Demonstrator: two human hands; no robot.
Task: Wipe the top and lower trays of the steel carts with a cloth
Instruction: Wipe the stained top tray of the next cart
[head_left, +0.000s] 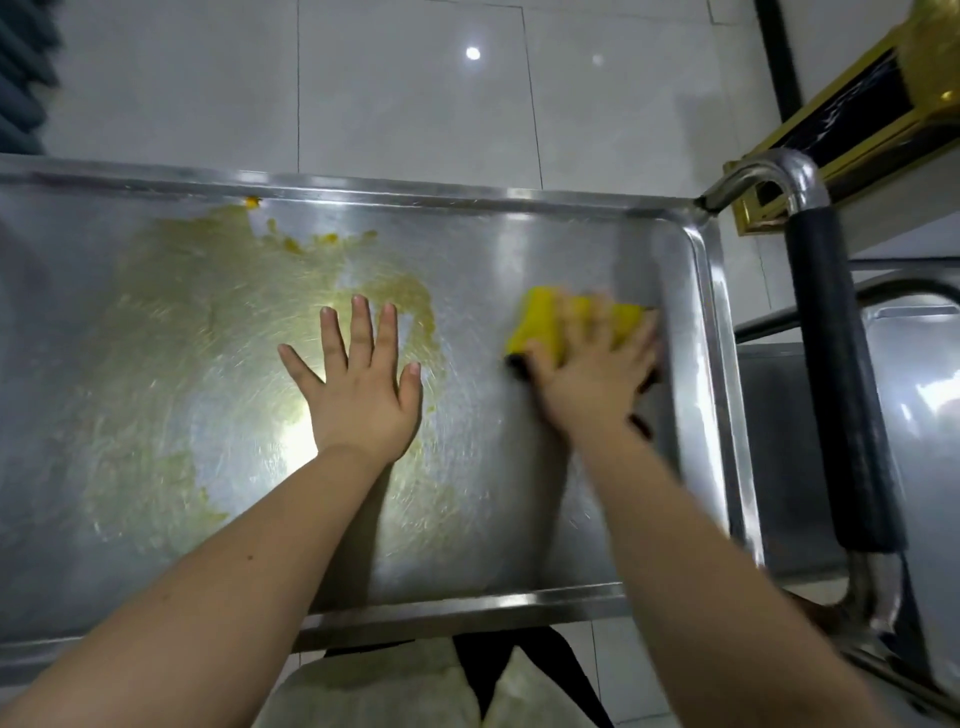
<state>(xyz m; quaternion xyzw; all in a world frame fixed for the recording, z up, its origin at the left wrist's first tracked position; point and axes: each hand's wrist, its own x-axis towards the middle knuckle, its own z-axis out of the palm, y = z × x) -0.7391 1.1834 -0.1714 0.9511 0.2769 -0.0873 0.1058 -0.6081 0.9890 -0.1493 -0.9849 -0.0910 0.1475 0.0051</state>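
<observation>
Head view looks straight down on the top tray (597, 244) of a steel cart, its long axis running left to right across the picture, with the cart's black-sleeved push handle (836, 374) just past the tray's right end. The right hand (592, 374) lies flat, fingers spread and pressing down on a yellow cloth (540, 322) (blurred, so its exact outline is hard to read, and a dark edge shows at its near-left corner); nothing is pinched, the palm simply bears on the cloth against the tray floor near the right rim. The left hand (358, 384) is also open and flat, fingers apart, resting bare on the steel around the tray's middle and holding nothing, seemingly as a brace. What matters for the coming stroke is that the yellowish smear (171, 332) lies wholly to the left of the cloth, spreading from beside the left hand's fingertips out toward the far-left part of the tray, with a few orange crumbs (252, 202) at the far rim. The steel around the cloth looks clean by comparison, so the wiping probably has to travel leftward along the tray's length, and the left hand sits between cloth and mess. A second steel tray (914, 415) shows beyond the handle at right.
</observation>
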